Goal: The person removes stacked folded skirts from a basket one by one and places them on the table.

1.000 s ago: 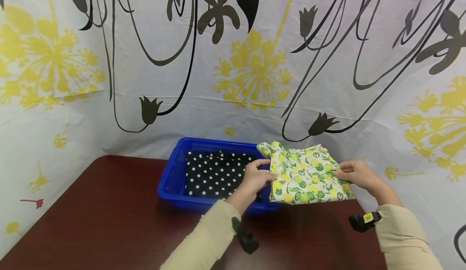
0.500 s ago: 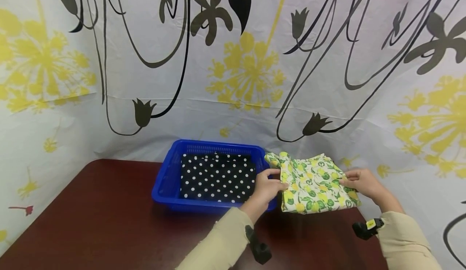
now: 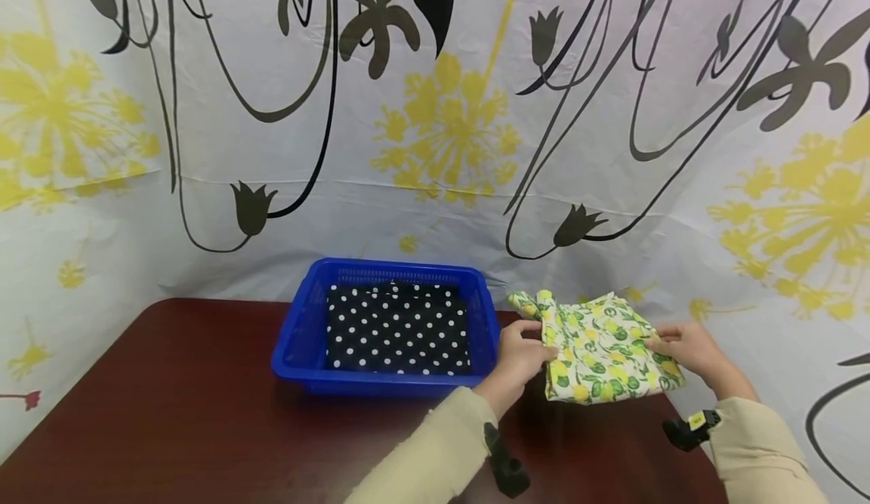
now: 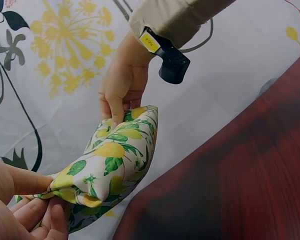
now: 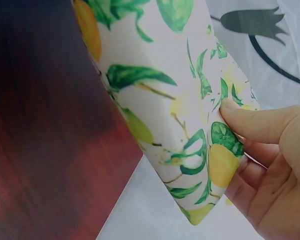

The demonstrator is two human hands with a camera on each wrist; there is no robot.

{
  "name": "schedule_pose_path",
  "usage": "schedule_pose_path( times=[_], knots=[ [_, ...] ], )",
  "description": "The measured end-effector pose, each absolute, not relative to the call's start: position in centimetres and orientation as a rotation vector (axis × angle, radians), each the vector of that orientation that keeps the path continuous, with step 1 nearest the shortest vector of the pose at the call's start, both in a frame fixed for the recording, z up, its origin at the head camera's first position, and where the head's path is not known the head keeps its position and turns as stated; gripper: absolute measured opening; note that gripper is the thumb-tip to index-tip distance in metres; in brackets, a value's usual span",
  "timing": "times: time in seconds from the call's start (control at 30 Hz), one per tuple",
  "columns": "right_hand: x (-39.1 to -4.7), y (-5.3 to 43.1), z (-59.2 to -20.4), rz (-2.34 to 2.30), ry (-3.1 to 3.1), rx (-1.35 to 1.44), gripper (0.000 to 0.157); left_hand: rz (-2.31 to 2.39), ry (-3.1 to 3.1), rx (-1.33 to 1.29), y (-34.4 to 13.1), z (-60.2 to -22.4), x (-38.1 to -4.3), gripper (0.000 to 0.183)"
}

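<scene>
Between both hands hangs a folded lemon-print cloth [image 3: 605, 353], white with yellow lemons and green leaves, held above the table's right side. My left hand [image 3: 519, 357] pinches its left edge between thumb and fingers, and a bunched bit sticks up at that corner. The right hand [image 3: 693, 353] grips the opposite edge, thumb on top; in the right wrist view the thumb presses the cloth [image 5: 160, 100] near a pointed corner. Left of the hands stands a blue plastic basket [image 3: 288, 353] with a folded black polka-dot cloth [image 3: 397, 330] lying inside.
The dark red-brown table [image 3: 170, 406] extends left and in front of the basket. A white curtain [image 3: 408, 209] with yellow and grey flower prints hangs directly behind the table and along its sides.
The lemon-print cloth and both hands have moved right, away from the basket, opening a gap beside it. The head view has shifted a little to the right. Both hands keep their hold.
</scene>
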State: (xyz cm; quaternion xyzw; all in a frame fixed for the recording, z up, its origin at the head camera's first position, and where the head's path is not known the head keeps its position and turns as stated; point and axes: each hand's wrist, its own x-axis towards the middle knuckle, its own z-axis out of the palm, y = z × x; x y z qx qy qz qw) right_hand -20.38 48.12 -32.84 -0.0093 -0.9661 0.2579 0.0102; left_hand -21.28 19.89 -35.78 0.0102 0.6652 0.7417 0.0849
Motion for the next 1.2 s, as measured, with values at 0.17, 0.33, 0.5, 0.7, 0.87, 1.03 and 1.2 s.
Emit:
schedule_pose_path(
  times=[0.17,0.33,0.5,0.7,0.87,1.03,1.2],
  knots=[
    [-20.1,48.9,-33.6,0.828,-3.022,-0.096,0.056,2.230,1.953,-0.010,21.0,-36.2,-21.1,0.038],
    [-20.3,49.3,-34.6,0.849,-3.004,-0.143,0.057,2.248,1.957,-0.023,21.9,-36.9,-21.0,0.039],
    [-20.2,49.5,-35.9,0.865,-2.980,-0.204,0.054,2.188,2.041,-0.009,22.4,-38.1,-21.0,0.039],
    [-20.2,49.4,-38.2,0.934,-2.941,-0.270,0.049,2.156,2.059,-0.031,22.1,-39.6,-21.0,0.038],
    [-20.5,48.9,-39.4,0.923,-2.917,-0.306,0.048,2.170,2.056,-0.025,21.9,-40.6,-21.1,0.040],
    [-20.7,48.3,-40.2,0.931,-2.904,-0.316,0.045,2.152,2.086,-0.029,21.6,-41.6,-21.3,0.040],
    [-20.7,48.1,-41.2,0.953,-2.870,-0.325,0.037,2.152,2.066,-0.025,21.5,-43.1,-21.2,0.039]
  ],
)
